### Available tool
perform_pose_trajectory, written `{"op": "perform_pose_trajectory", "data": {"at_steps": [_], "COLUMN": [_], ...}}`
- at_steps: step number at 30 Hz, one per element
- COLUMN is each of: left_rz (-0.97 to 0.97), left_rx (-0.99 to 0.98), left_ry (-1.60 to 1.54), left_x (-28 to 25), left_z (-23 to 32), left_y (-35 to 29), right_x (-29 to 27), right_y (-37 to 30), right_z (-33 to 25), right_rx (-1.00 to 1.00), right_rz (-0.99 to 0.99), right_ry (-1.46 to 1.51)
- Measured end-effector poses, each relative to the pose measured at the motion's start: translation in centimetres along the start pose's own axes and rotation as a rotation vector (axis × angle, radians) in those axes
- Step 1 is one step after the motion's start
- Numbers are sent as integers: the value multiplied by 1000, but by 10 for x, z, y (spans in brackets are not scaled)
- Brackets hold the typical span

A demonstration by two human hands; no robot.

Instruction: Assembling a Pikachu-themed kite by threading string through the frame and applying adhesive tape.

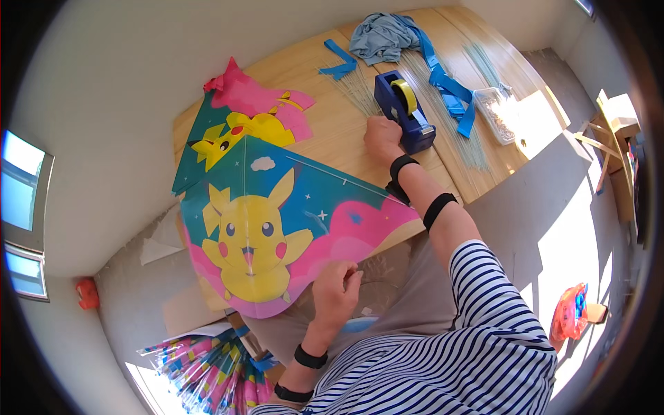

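Kites crowd the wooden table: a front kite with a yellow cartoon figure overlaps a second kite. The right hand, fingers curled, rests against the blue tape dispenser. The left hand, loosely curled, touches the front kite's lower edge. Thin rods, blue ribbons and grey cloth lie behind; white walls surround.

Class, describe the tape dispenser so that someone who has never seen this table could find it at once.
Start at the wooden table and follow the person's right hand outstretched across it. Just beyond the knuckles stands the tape dispenser: a chunky dark blue block carrying a yellow roll. Around it lie only thin sticks and flat blue ribbons.
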State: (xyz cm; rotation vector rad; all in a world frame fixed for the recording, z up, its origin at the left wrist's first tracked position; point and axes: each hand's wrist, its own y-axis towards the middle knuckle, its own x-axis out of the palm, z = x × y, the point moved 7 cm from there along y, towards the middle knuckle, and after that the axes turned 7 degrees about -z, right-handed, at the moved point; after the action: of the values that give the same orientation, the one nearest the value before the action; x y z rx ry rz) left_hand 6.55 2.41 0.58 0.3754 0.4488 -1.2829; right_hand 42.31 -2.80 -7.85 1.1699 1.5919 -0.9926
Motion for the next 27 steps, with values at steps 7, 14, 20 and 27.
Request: {"op": "perform_pose_trajectory", "data": {"at_steps": [7,14,20,27], "left_rz": [10,89,30,43], "left_rx": [-76,-22,11,-158], "left_ry": [-32,-15,-85,-457], "left_x": [-16,-24,-8,-7], "left_z": [-22,-5,9,-23], "left_y": [0,9,16,31], "right_x": [-9,-56,-39,-50], "right_y": [6,-18,-87,-235], "right_z": [0,-6,50,81], "right_rx": [37,-172,-180,-118], "right_rz": [86,-13,48,-452], "right_ry": [219,978,849,1324]}}
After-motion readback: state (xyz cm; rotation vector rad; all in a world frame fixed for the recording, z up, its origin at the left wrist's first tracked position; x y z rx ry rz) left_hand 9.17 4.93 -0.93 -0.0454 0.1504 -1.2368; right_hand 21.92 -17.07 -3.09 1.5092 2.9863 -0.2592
